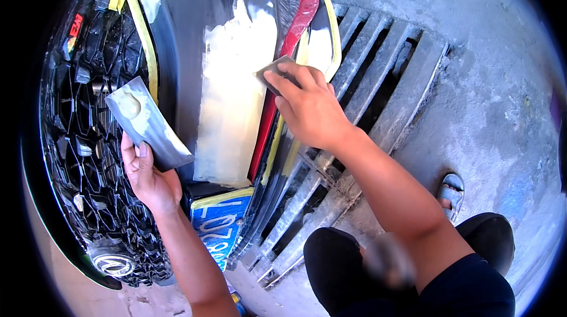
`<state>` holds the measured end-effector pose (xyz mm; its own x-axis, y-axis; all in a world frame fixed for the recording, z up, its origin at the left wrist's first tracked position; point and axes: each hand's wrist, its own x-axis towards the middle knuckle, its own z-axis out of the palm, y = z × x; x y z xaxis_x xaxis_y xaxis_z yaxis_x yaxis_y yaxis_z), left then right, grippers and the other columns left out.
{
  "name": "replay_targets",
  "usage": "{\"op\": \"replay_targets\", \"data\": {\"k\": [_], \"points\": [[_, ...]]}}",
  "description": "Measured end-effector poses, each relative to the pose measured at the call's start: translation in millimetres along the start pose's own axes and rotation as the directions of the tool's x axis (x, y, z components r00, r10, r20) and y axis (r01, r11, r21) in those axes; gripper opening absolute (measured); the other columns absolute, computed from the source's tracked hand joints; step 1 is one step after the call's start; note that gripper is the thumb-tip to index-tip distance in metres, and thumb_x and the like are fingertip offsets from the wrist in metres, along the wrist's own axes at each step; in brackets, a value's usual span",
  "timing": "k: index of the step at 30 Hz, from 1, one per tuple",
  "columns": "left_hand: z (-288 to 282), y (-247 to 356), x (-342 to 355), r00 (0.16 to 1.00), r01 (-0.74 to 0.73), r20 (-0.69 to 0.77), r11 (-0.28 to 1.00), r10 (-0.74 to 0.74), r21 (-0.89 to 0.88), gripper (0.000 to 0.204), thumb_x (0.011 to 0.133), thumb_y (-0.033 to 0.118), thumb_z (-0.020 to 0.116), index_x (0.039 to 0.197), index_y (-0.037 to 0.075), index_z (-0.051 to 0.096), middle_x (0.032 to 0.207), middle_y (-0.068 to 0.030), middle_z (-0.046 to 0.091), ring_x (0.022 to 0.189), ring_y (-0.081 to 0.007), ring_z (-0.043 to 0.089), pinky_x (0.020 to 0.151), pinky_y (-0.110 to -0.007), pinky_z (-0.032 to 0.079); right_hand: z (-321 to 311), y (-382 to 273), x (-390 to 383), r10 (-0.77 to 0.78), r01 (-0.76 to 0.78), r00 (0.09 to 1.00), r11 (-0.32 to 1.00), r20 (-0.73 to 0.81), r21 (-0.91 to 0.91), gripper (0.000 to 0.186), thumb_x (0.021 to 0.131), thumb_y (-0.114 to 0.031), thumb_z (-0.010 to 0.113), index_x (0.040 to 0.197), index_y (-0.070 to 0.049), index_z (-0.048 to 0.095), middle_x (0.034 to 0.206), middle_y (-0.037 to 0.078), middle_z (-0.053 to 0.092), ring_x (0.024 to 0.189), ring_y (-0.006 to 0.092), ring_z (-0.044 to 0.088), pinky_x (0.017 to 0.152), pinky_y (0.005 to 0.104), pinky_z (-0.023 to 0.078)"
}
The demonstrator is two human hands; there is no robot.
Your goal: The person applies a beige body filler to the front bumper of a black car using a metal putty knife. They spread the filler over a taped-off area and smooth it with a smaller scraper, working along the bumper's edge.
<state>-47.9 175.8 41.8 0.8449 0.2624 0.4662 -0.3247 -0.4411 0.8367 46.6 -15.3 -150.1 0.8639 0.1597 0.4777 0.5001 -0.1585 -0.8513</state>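
Observation:
My left hand (150,175) grips the lower end of a flat grey mixing plate (162,137), tilted above the car's grille. A dollop of pale putty (129,105) sits near the plate's upper end. Over the bumper's right side, my right hand (313,104) pinches a small dark putty spreader (273,67), fingers pressed along its top. The spreader is by the right edge of a broad cream putty patch (231,104) on the dark bumper (188,28); whether it touches the surface, I cannot tell. A red trim strip (305,7) runs beside the patch.
Yellow masking tape (145,45) edges the black grille (77,122). A blue licence plate (217,222) is below the patch. To the right, a slotted floor grate (378,75) with open gaps lies in the concrete floor (478,81). My bent knees are at lower right.

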Motion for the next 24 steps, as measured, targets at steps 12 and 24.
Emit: {"op": "replay_targets", "data": {"k": [12, 24], "points": [[-5.3, -2.2, 0.6, 1.000, 0.001, -0.029, 1.000, -0.001, -0.005, 0.048, 0.094, 0.005, 0.053, 0.139, -0.002, 0.038, 0.133, -0.0134, 0.053, 0.121, -0.0221, 0.053, 0.108, -0.038, 0.037, 2.9, -8.4, -42.5, -0.013, 0.018, 0.992, 0.999, 0.126, -0.036, 0.049, 0.085, -0.008, 0.061, 0.133, -0.015, 0.053, 0.134, 0.011, 0.042, 0.124, 0.0373, 0.041, 0.099, 0.0511, 0.039], [-3.9, -1.2, 1.2, 0.999, -0.017, -0.037, 1.000, 0.017, 0.005, 0.047, 0.094, 0.005, 0.052, 0.139, -0.003, 0.038, 0.133, -0.0136, 0.053, 0.122, -0.0224, 0.051, 0.108, -0.039, 0.036, 29.0, -26.1, -75.9, -0.080, 0.073, 0.980, 0.996, 0.183, 0.047, 0.056, 0.082, -0.007, 0.066, 0.135, -0.018, 0.051, 0.134, 0.012, 0.042, 0.125, 0.0359, 0.039, 0.102, 0.0493, 0.037]]}}
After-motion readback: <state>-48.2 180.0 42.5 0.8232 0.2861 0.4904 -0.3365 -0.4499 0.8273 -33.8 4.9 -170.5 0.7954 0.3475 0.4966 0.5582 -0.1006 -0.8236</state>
